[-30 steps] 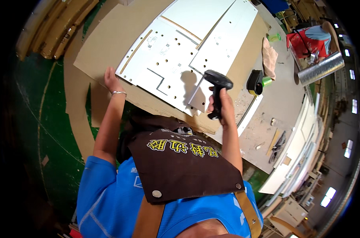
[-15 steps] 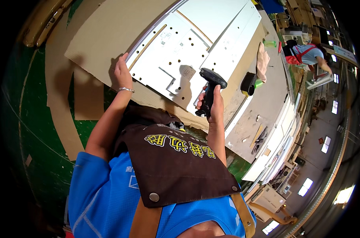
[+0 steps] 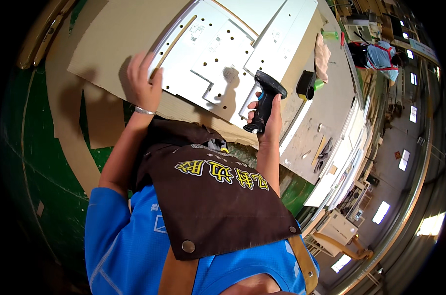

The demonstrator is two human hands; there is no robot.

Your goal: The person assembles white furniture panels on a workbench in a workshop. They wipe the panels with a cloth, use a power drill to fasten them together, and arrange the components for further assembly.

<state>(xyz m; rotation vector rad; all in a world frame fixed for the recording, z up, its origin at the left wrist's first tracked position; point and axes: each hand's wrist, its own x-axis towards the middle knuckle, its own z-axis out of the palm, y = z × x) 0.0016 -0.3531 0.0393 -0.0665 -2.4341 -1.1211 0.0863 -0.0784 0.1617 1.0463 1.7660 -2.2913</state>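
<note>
Several white panels with drilled holes and slots lie on cardboard. My left hand (image 3: 145, 84) is at the near left corner of the slotted white panel (image 3: 183, 71), fingers spread and slightly blurred; it holds nothing, and I cannot tell whether it touches the edge. A black handheld barcode scanner (image 3: 265, 103) is gripped by its handle in my right hand (image 3: 275, 118). It is held above the panels' near right part, and its shadow falls on the slotted panel. Beside that panel, a long narrow white panel (image 3: 282, 37) reaches away to the far right.
A brown cardboard sheet (image 3: 102, 54) sticks out on the left over the green floor (image 3: 21, 113). On the workbench (image 3: 311, 147) at right are a tape roll (image 3: 305, 85), a pale cloth (image 3: 322, 56) and dark gloves (image 3: 324, 156). A co-worker (image 3: 380, 56) stands beyond.
My left hand has shifted from gripping the panel's edge to spread fingers. The scanner stays in my right hand, slightly turned. The view has shifted a little, and the co-worker has changed posture.
</note>
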